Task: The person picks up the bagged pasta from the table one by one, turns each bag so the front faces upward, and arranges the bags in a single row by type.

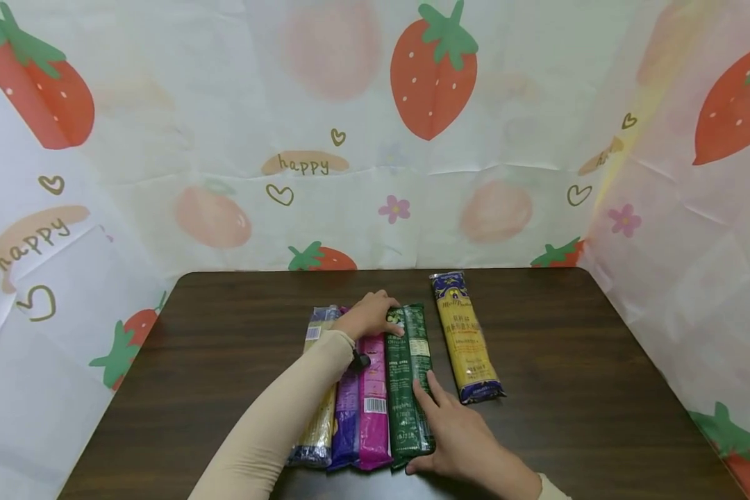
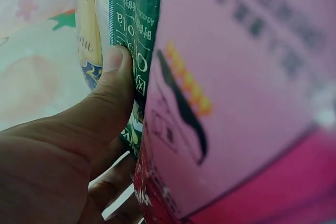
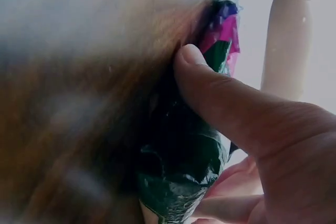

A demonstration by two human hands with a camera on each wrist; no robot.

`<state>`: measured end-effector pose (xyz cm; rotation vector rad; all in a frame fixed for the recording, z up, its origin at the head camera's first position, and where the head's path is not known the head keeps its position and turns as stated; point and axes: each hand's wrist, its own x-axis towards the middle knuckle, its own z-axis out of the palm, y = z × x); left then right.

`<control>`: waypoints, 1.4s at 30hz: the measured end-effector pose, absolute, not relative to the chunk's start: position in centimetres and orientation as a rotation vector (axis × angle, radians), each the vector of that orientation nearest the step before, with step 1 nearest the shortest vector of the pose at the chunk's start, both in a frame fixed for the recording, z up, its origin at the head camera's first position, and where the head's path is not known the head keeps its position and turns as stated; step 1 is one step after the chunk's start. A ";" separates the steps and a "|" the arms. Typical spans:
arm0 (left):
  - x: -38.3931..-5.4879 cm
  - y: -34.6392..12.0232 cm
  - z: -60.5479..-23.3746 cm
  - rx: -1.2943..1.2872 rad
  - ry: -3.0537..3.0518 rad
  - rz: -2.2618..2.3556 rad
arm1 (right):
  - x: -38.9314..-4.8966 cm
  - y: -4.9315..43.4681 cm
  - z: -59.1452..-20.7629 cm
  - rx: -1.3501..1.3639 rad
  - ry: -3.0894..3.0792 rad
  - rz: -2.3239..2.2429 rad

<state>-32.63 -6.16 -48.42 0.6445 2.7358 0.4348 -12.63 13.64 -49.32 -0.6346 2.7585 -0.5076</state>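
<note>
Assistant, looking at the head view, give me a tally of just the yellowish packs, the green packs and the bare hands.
Yellowish packs: 2 (left-hand pack, right-hand pack)
Green pack: 1
Bare hands: 2 (left hand, right hand)
Total: 5

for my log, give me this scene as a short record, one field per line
surface: dark brown table
row, left to right in head view: gold-and-clear pack, purple-and-pink packaging, green pack
apart: yellow-and-blue pack, right of the row, slightly tilted
left hand: at the green pack's far end, touching it
right hand: against the green pack's right side and near end
backdrop: pale, strawberry print
unclear: whether purple and pink are separate packs
</note>
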 end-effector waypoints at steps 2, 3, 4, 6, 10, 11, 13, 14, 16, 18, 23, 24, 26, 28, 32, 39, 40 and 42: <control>-32.6 -6.2 -48.5 0.652 2.733 0.453 | -12.7 13.6 -49.2 -0.622 2.754 -0.502; -32.5 -6.2 -48.5 0.655 2.732 0.463 | -12.8 13.5 -49.2 -0.612 2.749 -0.503; -32.5 -6.3 -48.5 0.658 2.731 0.474 | -12.8 13.5 -49.2 -0.607 2.745 -0.508; -32.4 -6.3 -48.5 0.661 2.728 0.493 | -12.8 13.4 -49.2 -0.609 2.741 -0.515; -32.1 -6.4 -48.4 0.652 2.724 0.515 | -12.8 13.3 -49.4 -0.639 2.775 -0.517; -32.1 -6.4 -48.3 0.651 2.722 0.515 | -12.9 13.3 -49.5 -0.642 2.785 -0.518; -32.0 -6.4 -48.3 0.658 2.714 0.510 | -13.0 13.3 -49.6 -0.645 2.799 -0.524; -32.0 -6.4 -48.3 0.663 2.709 0.509 | -13.0 13.4 -49.6 -0.645 2.801 -0.532; -32.1 -6.4 -48.3 0.675 2.700 0.508 | -13.1 13.5 -49.7 -0.642 2.791 -0.561; -32.2 -6.4 -48.3 0.679 2.687 0.513 | -13.2 13.6 -49.7 -0.643 2.774 -0.593; -32.4 -6.4 -48.2 0.673 2.663 0.528 | -13.4 14.2 -49.8 -0.618 2.716 -0.714; -32.4 -6.4 -48.1 0.680 2.659 0.532 | -13.4 14.3 -49.8 -0.609 2.703 -0.742; -32.4 -6.5 -48.0 0.700 2.650 0.545 | -13.5 14.5 -49.8 -0.591 2.676 -0.801; -32.4 -6.6 -48.0 0.721 2.640 0.568 | -13.5 14.8 -49.7 -0.584 2.653 -0.852; -32.4 -7.0 -47.9 0.742 2.623 0.570 | -13.5 15.4 -49.9 -0.593 2.619 -0.948; -32.9 -7.3 -47.5 0.770 2.602 0.544 | -13.2 16.3 -50.4 -0.622 2.620 -1.037; -32.9 -7.3 -47.4 0.775 2.595 0.555 | -13.2 16.4 -50.4 -0.616 2.617 -1.054; -33.0 -7.2 -47.5 0.793 2.585 0.570 | -13.1 16.7 -50.6 -0.598 2.606 -1.098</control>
